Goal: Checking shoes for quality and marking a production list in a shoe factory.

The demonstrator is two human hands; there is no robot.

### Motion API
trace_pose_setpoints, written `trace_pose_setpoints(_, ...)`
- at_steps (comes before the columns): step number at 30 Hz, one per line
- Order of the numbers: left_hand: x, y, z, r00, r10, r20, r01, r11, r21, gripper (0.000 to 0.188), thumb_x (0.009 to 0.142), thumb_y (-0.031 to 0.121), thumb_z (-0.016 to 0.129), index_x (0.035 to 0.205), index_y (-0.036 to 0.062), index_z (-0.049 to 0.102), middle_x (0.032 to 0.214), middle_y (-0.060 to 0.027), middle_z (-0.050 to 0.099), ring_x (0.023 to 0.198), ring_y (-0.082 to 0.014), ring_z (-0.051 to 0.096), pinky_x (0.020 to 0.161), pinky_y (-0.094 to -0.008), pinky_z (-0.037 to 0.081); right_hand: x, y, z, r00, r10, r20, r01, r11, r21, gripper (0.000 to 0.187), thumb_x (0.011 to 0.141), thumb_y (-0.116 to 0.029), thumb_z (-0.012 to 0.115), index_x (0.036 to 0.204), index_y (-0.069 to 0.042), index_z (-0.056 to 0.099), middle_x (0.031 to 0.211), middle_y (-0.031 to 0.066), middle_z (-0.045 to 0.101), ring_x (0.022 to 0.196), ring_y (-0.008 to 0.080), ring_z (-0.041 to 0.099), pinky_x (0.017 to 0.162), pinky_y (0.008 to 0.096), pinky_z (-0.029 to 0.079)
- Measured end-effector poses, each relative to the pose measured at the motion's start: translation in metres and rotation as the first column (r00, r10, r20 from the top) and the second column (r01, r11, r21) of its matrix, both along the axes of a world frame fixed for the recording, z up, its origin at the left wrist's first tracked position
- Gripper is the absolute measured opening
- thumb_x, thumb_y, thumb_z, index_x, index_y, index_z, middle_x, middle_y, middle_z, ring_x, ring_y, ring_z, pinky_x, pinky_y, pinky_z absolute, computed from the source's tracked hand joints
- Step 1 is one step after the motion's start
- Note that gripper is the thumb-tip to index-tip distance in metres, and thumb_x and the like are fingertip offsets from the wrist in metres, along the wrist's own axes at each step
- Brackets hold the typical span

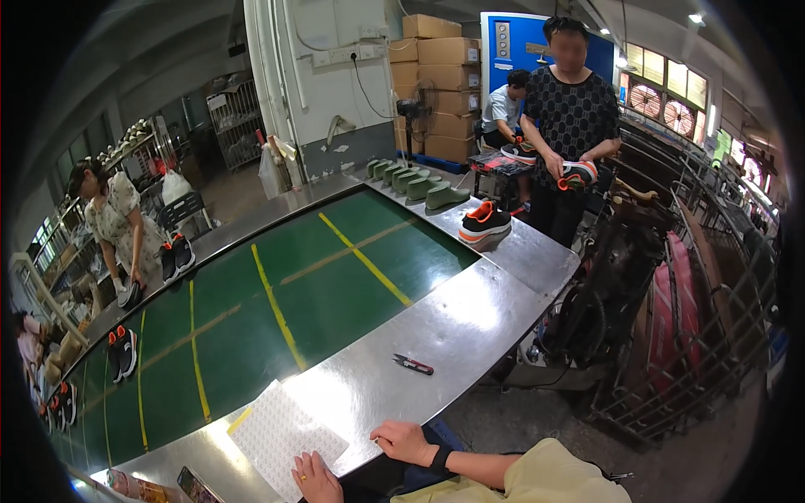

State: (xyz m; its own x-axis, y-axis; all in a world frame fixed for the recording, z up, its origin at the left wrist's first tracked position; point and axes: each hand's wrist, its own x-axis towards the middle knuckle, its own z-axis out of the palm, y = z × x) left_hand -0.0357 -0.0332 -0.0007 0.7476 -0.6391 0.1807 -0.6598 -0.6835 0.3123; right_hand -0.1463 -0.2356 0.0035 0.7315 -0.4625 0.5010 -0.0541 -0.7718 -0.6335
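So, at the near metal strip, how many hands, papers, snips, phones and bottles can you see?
Left hand and right hand: 2
Paper: 1 showing
Snips: 1
Phone: 1
Bottle: 1
Total: 6

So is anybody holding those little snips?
No, the snips lie on the metal tabletop, apart from the right hand and left hand.

Ahead of you: pale wall [340,92], 1 blue panel [530,35]. Your right: windows [654,65] with round fans [646,100]. Grey floor [482,423] below, ceiling light [696,18] lit.
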Motion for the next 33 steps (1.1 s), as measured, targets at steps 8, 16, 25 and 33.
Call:
trace_pose_setpoints(8, 0.001, -0.001, 0.001, 1.0, -0.009, 0.001, 0.009, 1.0, 0.004, 0.044, 0.087, 0.009, 0.047, 0.13, 0.002, 0.042, 0.135, -0.0204, 0.039, 0.131, -0.0398, 0.03, 0.108, -0.0531, 0.02, -0.001, -0.001, 0.002, 1.0, -0.008, 0.01, 0.008, 1.0, 0.014, 0.009, 0.077, -0.013, 0.059, 0.08, -0.016, 0.067, 0.072, 0.0025, 0.059, 0.061, 0.024, 0.06, 0.052, 0.0329, 0.047)
trace_pose_setpoints(16, -0.002, -0.003, 0.005, 1.0, -0.009, 0.025, 0.009, 1.0, 0.001, 0.044, 0.088, 0.008, 0.047, 0.131, 0.0024, 0.042, 0.135, -0.0197, 0.039, 0.132, -0.0384, 0.03, 0.108, -0.0525, 0.02, 0.0, -0.003, -0.001, 0.999, 0.007, 0.037, -0.007, 1.0, 0.002, 0.011, 0.077, -0.011, 0.058, 0.08, -0.017, 0.066, 0.07, 0.0016, 0.057, 0.059, 0.0227, 0.059, 0.053, 0.0326, 0.048)
trace_pose_setpoints(25, -0.002, -0.003, 0.005, 1.0, 0.003, 0.017, -0.003, 1.0, 0.006, 0.043, 0.088, 0.009, 0.048, 0.13, 0.0036, 0.043, 0.134, -0.0185, 0.041, 0.13, -0.0392, 0.032, 0.107, -0.0528, 0.022, 0.001, -0.002, 0.0, 0.998, 0.011, 0.067, -0.011, 1.0, -0.004, 0.009, 0.076, -0.011, 0.059, 0.079, -0.017, 0.065, 0.07, 0.0015, 0.057, 0.059, 0.0224, 0.059, 0.051, 0.0317, 0.047)
trace_pose_setpoints(33, -0.002, -0.004, 0.005, 0.999, 0.012, 0.036, -0.011, 1.0, -0.026, 0.046, 0.083, 0.01, 0.051, 0.128, 0.0021, 0.046, 0.133, -0.0192, 0.044, 0.129, -0.039, 0.034, 0.106, -0.0531, 0.024, 0.003, -0.006, 0.002, 0.999, 0.036, 0.038, -0.037, 0.999, 0.008, 0.01, 0.075, -0.009, 0.059, 0.078, -0.016, 0.066, 0.071, 0.0024, 0.061, 0.059, 0.0237, 0.06, 0.051, 0.033, 0.047)
